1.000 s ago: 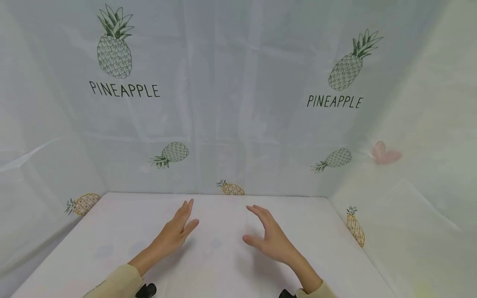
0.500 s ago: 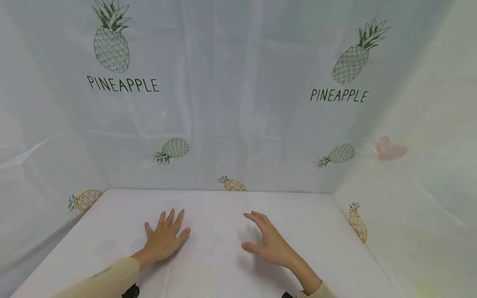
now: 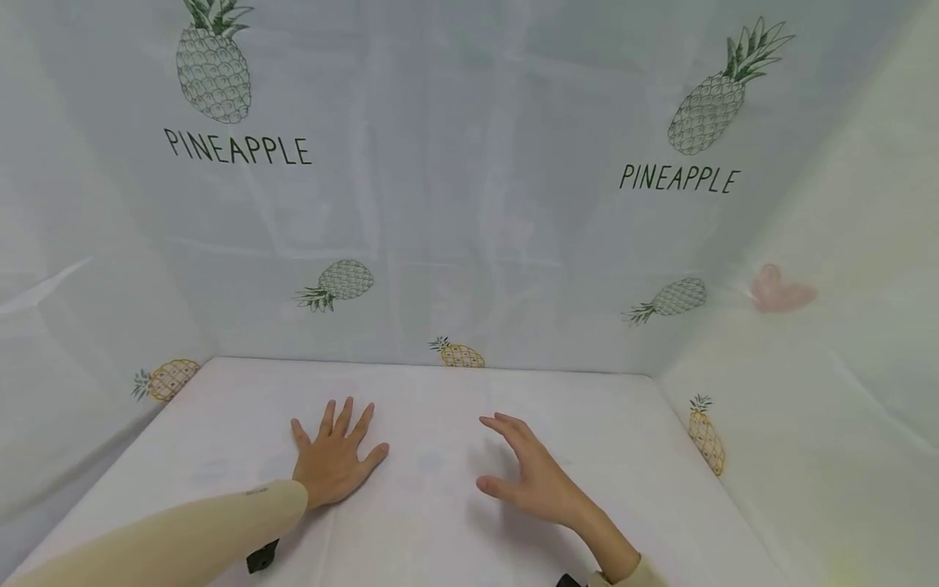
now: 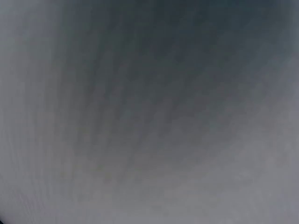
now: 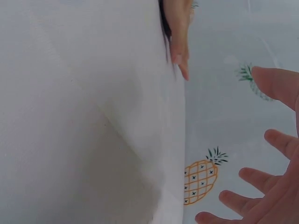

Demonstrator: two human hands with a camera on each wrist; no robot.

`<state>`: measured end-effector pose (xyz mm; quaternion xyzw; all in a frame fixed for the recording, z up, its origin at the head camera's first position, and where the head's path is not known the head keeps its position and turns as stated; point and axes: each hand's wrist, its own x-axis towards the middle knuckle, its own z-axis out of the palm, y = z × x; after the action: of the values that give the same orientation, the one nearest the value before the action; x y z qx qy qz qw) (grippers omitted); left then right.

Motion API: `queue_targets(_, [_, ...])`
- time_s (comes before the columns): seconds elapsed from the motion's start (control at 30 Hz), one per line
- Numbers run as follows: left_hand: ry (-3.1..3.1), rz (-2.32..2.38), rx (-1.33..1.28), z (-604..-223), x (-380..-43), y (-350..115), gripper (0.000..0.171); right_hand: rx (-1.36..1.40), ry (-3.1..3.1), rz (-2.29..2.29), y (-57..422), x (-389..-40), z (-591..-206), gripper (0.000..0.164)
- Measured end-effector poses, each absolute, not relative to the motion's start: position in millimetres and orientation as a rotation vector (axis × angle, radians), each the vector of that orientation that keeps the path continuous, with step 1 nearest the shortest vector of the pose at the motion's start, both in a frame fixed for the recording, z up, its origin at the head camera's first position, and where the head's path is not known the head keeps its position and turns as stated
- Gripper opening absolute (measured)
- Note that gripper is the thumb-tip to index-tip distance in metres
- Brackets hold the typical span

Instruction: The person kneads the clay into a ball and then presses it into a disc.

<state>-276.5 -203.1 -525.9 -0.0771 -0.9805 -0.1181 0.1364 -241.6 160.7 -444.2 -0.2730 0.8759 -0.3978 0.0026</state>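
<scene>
In the head view my left hand (image 3: 333,461) lies palm down on the white tabletop (image 3: 425,522), its fingers spread and straight. To the right, my right hand (image 3: 539,481) hovers over the table with thumb and fingers apart and a shadow beneath it; nothing is between them. The right wrist view shows the right hand's fingers (image 5: 257,179) spread at the right edge, and the left hand (image 5: 177,35) against the table at the top. Only a blurred dark and grey surface fills the left wrist view.
A pale sheet (image 3: 440,204) printed with pineapples hangs behind the table, and more sheeting (image 3: 829,424) stands along the right and left sides. Dark bands or devices (image 3: 262,557) sit at both wrists.
My left hand has turned from thumb-up above the table to palm down with fingers spread, then shifted slightly. The right hand has barely moved. The head view has tilted slightly down.
</scene>
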Motion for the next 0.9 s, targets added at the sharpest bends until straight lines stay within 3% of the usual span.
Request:
queue_targets(0.47, [-2.898, -0.483, -0.302, -519, -277, -213, 0.082, -0.798, 2.864, -1.216, 185, -243, -435, 0.081])
queue_targets(0.67, [-2.948, -0.673, -0.291, -482, -267, -227, 0.074, -0.804, 2.927, -1.194, 208, -249, -436, 0.082])
queue_targets(0.9, [-2.834, -0.557, -0.32, -443, -251, -260, 0.068, -0.858, 3.015, -1.196, 230, -255, -437, 0.082])
